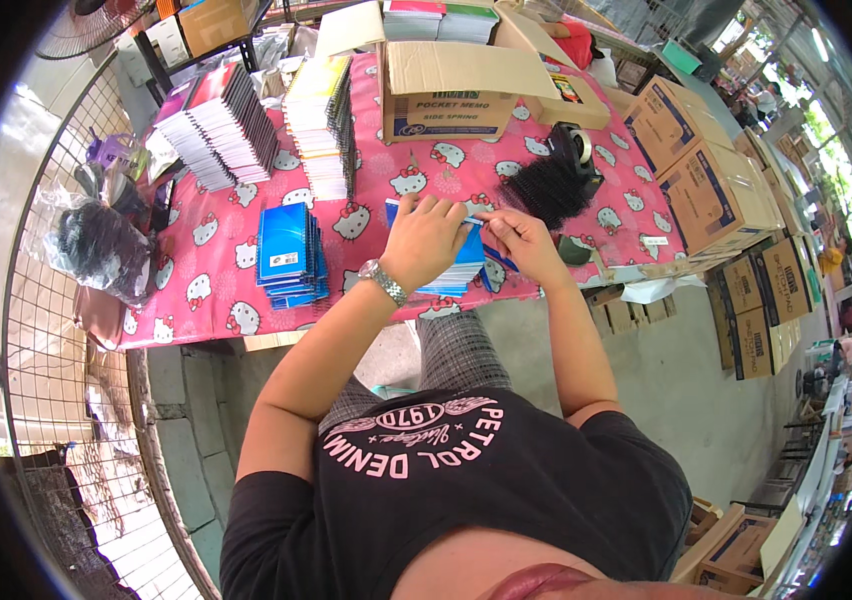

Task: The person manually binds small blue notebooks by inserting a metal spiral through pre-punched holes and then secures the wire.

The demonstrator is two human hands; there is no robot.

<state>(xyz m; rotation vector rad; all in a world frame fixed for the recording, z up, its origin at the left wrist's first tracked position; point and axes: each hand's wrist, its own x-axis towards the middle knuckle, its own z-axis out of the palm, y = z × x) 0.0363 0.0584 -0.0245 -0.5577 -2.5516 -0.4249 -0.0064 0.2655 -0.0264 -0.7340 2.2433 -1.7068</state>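
My left hand, with a metal watch on its wrist, grips a small blue notebook near the table's front edge; the hand covers most of it. My right hand is closed in a pinch at the notebook's right end. What lies between its fingertips is too small to tell. Beneath my hands is a stack of blue-covered notebooks. To the left stands another pile of blue spiral notebooks. A heap of black spiral coils lies beyond my right hand.
Tall stacks of spiral notebooks stand at the back left. An open cardboard box sits at the back, a tape dispenser right of it. Closed cartons line the right side. A plastic bag is at the left edge.
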